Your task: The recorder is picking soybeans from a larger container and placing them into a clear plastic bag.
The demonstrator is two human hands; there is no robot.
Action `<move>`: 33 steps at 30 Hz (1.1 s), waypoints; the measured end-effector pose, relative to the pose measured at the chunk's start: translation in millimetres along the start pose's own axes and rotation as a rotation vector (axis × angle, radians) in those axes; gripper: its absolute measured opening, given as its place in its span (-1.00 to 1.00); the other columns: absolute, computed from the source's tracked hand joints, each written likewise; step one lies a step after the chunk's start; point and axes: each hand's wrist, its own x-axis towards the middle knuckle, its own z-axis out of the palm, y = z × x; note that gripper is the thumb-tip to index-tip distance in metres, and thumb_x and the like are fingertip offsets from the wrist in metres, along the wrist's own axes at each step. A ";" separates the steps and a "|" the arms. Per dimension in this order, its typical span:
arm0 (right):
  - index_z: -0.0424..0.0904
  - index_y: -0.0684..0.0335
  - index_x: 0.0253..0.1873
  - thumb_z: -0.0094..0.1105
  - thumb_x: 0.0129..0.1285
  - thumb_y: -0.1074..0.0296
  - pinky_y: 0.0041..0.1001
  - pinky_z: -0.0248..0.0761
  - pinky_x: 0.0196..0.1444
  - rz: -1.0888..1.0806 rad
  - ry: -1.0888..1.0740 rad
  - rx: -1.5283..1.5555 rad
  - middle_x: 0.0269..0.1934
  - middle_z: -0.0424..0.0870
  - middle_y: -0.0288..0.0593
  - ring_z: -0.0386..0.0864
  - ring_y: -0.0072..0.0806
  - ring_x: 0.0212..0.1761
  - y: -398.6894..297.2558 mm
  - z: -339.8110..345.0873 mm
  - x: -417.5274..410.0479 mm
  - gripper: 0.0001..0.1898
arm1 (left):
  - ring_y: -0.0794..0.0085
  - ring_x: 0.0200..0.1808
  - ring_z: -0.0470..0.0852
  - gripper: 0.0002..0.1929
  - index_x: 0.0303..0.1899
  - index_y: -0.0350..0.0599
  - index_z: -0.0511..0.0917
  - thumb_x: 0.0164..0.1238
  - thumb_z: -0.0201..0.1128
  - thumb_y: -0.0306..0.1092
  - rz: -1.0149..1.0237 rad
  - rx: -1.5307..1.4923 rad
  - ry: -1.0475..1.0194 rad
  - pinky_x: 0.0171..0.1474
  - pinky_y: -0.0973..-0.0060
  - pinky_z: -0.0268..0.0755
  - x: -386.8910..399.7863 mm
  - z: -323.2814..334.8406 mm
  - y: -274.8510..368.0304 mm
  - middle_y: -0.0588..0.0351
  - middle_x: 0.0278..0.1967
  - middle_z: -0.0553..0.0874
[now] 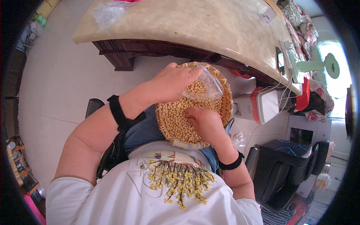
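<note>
A round woven basket [229, 92] full of pale dried soybeans [174, 121] rests on my lap. Over its far side lies a clear plastic bag [212, 84], with soybeans visible at its mouth. My left hand [178, 81] grips the near rim of this bag, thumb pointing right. Lower down, my right hand [206, 122] sits on the beans in the basket with its fingers curled inward. Whether beans are pinched between those fingertips is hidden.
Ahead stands a stone-topped table [180, 25] with a crumpled plastic bag [108, 14] and a phone [279, 59]. To the right are a white bin [267, 107], a green fan [332, 66], loose cables and a black chair [281, 168].
</note>
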 end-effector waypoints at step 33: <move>0.60 0.23 -0.27 0.26 0.15 0.33 -0.13 0.49 -0.16 -0.051 0.048 0.032 -0.27 0.62 -0.06 0.62 -0.03 -0.18 8.7 3.3 4.9 -0.88 | 0.07 0.09 0.59 -0.27 0.38 -0.25 0.20 0.05 0.13 -0.63 -0.002 0.001 0.001 0.11 0.15 0.30 1.6 -1.1 2.3 -0.13 0.16 0.57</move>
